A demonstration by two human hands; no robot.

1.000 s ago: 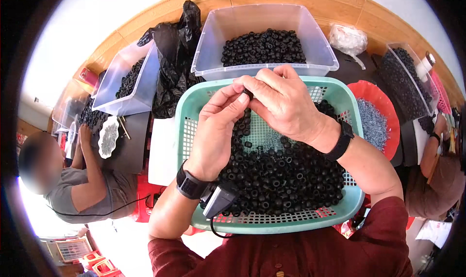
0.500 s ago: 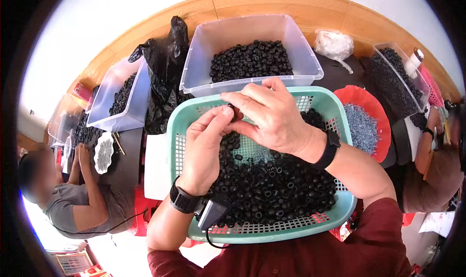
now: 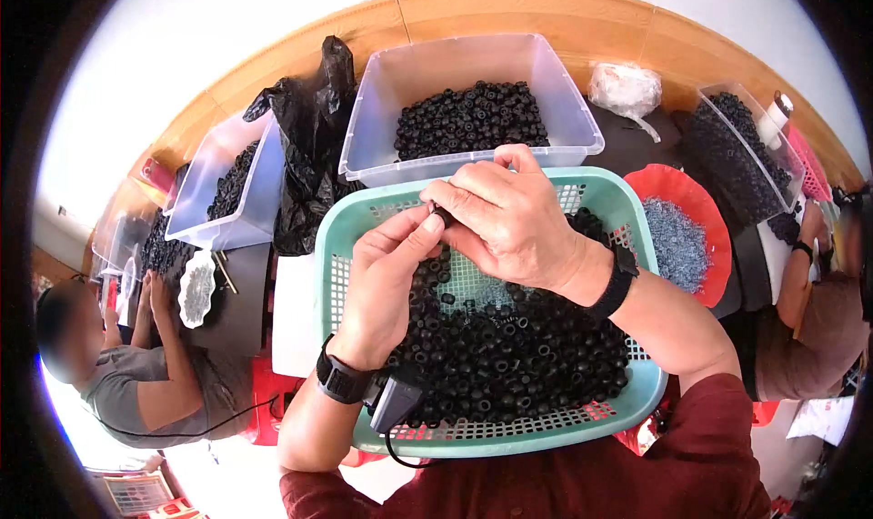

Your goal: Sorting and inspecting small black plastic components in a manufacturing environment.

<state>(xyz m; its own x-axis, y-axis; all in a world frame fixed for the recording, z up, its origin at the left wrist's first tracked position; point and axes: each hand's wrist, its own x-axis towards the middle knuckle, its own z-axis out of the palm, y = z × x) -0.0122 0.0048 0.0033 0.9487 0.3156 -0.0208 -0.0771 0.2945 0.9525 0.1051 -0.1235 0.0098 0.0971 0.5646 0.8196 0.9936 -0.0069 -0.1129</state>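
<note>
Left hand [image 3: 386, 287] and right hand [image 3: 523, 224] meet at the fingertips, pinching one small black part [image 3: 440, 214] between them, above the green basket [image 3: 647, 392]. Loose black parts [image 3: 509, 364] lie heaped in that basket, some of its mesh floor showing toward the far side. Right of it, a red dish [image 3: 718, 233] holds blue-grey bits [image 3: 675, 246]. Beyond the basket stands a clear bin [image 3: 468, 60] with more black parts, a black bag [image 3: 314, 151] just left of it.
</note>
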